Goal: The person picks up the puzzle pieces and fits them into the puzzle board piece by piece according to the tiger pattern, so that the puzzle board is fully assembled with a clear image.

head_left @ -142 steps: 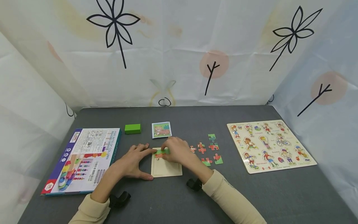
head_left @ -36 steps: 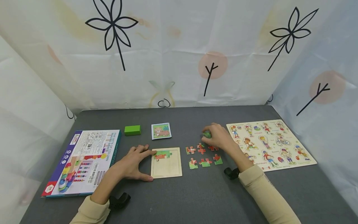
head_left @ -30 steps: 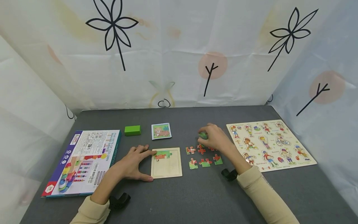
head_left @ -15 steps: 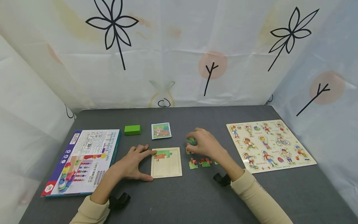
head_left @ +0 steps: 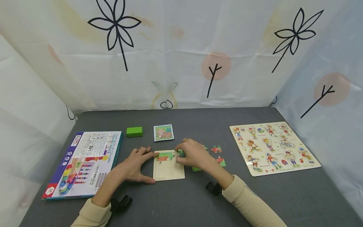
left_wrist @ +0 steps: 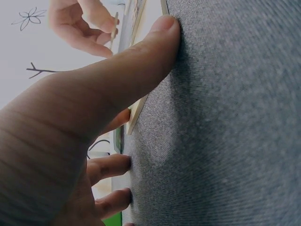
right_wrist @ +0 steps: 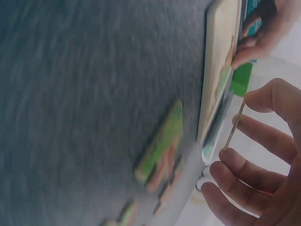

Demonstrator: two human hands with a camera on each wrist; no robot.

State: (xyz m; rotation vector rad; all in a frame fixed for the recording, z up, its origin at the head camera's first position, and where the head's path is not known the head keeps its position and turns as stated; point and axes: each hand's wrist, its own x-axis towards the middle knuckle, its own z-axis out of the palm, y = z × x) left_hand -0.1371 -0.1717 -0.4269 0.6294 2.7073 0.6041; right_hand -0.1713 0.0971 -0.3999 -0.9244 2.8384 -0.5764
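Note:
My right hand (head_left: 195,154) pinches a green jigsaw piece (head_left: 181,153) close over the upper right corner of a small wooden puzzle tray (head_left: 168,172). In the right wrist view that jigsaw piece (right_wrist: 235,125) is seen edge-on between thumb and fingertips. Joined green and red pieces (head_left: 164,157) lie in the tray's upper left corner. My left hand (head_left: 131,164) rests at the tray's left side, index fingertip at the top corner and thumb at the lower edge. The left wrist view shows its other fingers (left_wrist: 110,167) down on the grey table.
Several loose jigsaw pieces (head_left: 216,149) lie right of the tray, some hidden by my right hand. Behind the tray are a picture card (head_left: 163,132) and a green block (head_left: 134,131). A large flat box (head_left: 90,164) lies left, a board with printed children (head_left: 275,148) right.
My right hand left the tray, picked up a green jigsaw piece from the back of the loose ones and carried it left to the tray's upper right corner. The left hand stayed put.

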